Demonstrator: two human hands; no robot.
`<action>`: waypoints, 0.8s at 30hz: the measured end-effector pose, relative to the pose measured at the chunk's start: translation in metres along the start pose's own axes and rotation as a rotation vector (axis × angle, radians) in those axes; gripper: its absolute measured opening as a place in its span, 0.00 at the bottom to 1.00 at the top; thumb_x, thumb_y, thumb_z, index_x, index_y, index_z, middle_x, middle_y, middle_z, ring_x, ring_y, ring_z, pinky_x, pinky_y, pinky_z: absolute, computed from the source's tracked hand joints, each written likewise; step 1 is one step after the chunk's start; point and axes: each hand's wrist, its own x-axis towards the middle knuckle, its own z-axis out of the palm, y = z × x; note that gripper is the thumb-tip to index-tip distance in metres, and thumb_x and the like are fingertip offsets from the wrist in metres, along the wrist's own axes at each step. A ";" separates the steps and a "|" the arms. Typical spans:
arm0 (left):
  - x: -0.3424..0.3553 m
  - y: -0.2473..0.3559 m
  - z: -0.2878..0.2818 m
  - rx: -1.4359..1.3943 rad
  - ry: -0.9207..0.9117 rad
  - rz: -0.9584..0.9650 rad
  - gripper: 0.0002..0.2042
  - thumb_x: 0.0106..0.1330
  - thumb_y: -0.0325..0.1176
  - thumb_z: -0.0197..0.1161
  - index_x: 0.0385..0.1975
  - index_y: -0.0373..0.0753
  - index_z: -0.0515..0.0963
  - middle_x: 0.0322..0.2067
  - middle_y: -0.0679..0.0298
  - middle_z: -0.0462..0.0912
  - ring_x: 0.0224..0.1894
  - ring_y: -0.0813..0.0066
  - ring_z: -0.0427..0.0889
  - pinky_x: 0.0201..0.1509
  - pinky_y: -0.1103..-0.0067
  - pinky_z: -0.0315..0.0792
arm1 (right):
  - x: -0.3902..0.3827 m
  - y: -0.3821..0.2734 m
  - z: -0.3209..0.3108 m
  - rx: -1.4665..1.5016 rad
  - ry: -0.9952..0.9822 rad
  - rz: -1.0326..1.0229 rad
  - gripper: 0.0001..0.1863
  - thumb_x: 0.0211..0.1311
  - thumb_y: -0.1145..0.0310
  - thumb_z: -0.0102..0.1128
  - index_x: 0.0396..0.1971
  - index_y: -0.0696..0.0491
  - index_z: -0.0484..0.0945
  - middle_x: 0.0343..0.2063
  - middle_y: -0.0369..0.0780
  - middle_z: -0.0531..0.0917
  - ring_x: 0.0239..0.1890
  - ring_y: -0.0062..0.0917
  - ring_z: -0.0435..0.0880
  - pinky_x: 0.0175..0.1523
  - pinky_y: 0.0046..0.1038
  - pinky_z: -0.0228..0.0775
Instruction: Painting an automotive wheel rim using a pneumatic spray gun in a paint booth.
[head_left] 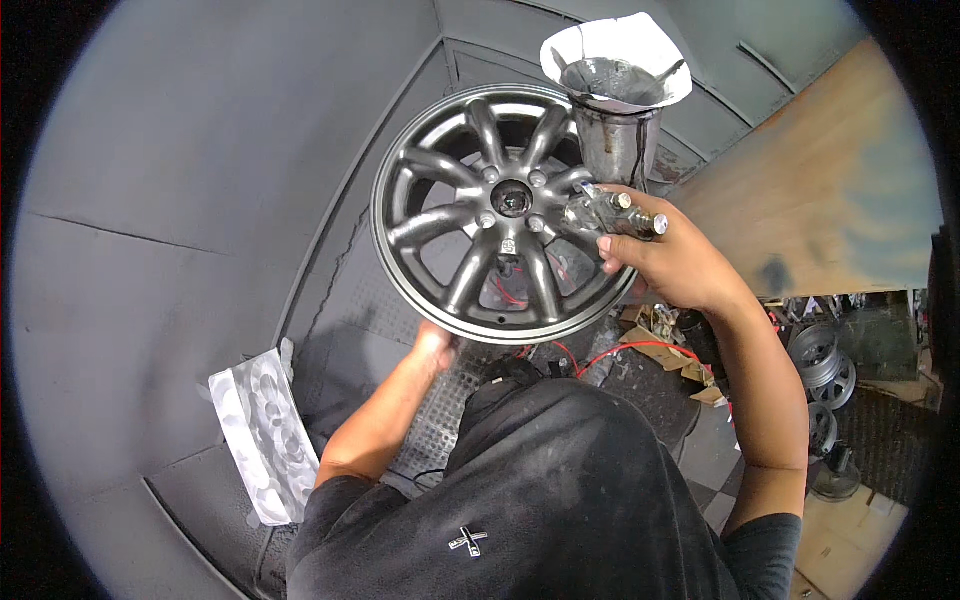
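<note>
A dark metallic grey alloy wheel [485,215] with several spokes faces up at me in the upper middle. My right hand [665,255] is closed round a spray gun [610,212] over the wheel's right side. On the gun stands a metal paint cup [617,145], streaked with dark drips, with a white paper filter [660,50] spread over its mouth. My left hand [432,348] is at the wheel's near lower edge; the rim hides its fingers, so I cannot see how they are set.
Grey booth walls [180,150] rise on the left and behind. A white patterned panel [262,435] leans at the lower left. A red hose [640,346] runs across the cluttered floor. Other wheels [818,358] lie at the right, below a paint-stained board [820,190].
</note>
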 end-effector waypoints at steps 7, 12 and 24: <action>-0.034 -0.054 0.034 0.094 -0.131 -0.170 0.15 0.77 0.46 0.49 0.52 0.46 0.75 0.44 0.67 0.81 0.48 0.71 0.78 0.49 0.70 0.76 | 0.002 -0.003 0.000 -0.069 0.012 0.075 0.26 0.67 0.71 0.58 0.65 0.56 0.69 0.27 0.33 0.80 0.28 0.16 0.79 0.27 0.22 0.71; -0.024 -0.052 0.004 0.258 -0.261 -0.287 0.16 0.78 0.47 0.46 0.54 0.47 0.75 0.48 0.67 0.81 0.50 0.71 0.79 0.53 0.67 0.75 | 0.004 -0.003 0.000 -0.051 0.072 0.067 0.27 0.66 0.71 0.58 0.65 0.55 0.68 0.30 0.33 0.80 0.30 0.16 0.79 0.27 0.22 0.72; -0.017 -0.007 -0.002 0.191 -0.133 -0.014 0.08 0.75 0.44 0.52 0.35 0.53 0.77 0.32 0.75 0.79 0.30 0.82 0.73 0.31 0.79 0.64 | 0.018 -0.010 -0.005 -0.103 0.083 0.075 0.17 0.66 0.70 0.59 0.55 0.52 0.74 0.28 0.33 0.79 0.28 0.17 0.79 0.26 0.23 0.72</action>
